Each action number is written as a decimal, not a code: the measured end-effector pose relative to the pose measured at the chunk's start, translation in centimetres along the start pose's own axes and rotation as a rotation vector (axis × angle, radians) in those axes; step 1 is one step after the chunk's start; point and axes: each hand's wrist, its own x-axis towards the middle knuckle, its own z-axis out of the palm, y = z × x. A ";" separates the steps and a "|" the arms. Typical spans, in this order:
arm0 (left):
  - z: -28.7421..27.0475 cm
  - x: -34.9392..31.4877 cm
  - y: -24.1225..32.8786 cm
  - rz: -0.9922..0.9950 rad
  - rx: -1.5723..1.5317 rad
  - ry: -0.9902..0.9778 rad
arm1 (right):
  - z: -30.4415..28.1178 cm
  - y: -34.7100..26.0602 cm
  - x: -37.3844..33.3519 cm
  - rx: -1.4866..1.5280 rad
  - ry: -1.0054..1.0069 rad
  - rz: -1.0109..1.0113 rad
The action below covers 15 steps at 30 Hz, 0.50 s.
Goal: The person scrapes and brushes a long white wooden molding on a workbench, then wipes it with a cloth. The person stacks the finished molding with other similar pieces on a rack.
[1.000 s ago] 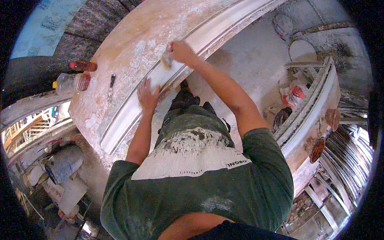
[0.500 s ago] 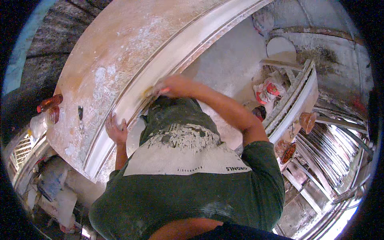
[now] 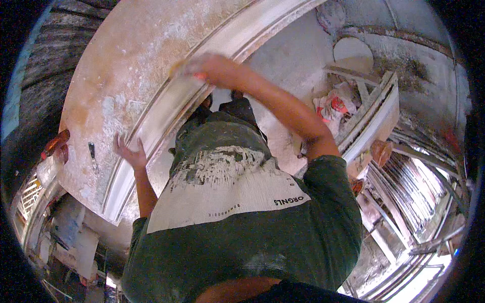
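A long white moulding strip point(image 3: 166, 113) with raised edges runs along the near side of a large, stained, whitish-brown board point(image 3: 121, 76). Over the strip, my right hand point(image 3: 212, 70) is smeared by motion and closed around something I cannot make out. Yellow shows at its far left edge, and an orange-red bit shows under the fingers. My left hand point(image 3: 132, 153) is open above the lower part of the strip, fingers spread and holding nothing. On the board to its left lies a small dark-handled tool point(image 3: 92, 150).
A reddish-brown bottle point(image 3: 56, 143) lies at the board's left edge beside a clear plastic container point(image 3: 44, 169). On the right, a second white moulding piece point(image 3: 371, 123) rests on a frame, near a red-and-white plastic bag point(image 3: 334, 106). A round pale disc point(image 3: 352, 53) leans on the wall.
My right hand has moved up and away along the strip with what it holds. My left hand has lifted from the strip, moved slightly left, and spread its fingers.
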 end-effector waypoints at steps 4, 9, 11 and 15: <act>7.2 7.5 6.6 0.083 -0.082 0.035 | -1.5 8.1 -1.5 0.063 -0.162 0.239; 15.5 13.9 16.1 0.275 -0.127 0.037 | -17.6 22.4 -6.1 -0.428 0.093 0.559; 17.8 15.7 20.0 0.256 -0.117 0.055 | -20.2 21.8 -5.4 -0.442 0.018 0.682; 21.6 17.2 24.3 0.043 -0.169 0.106 | -12.6 12.1 -7.4 0.356 -0.096 0.199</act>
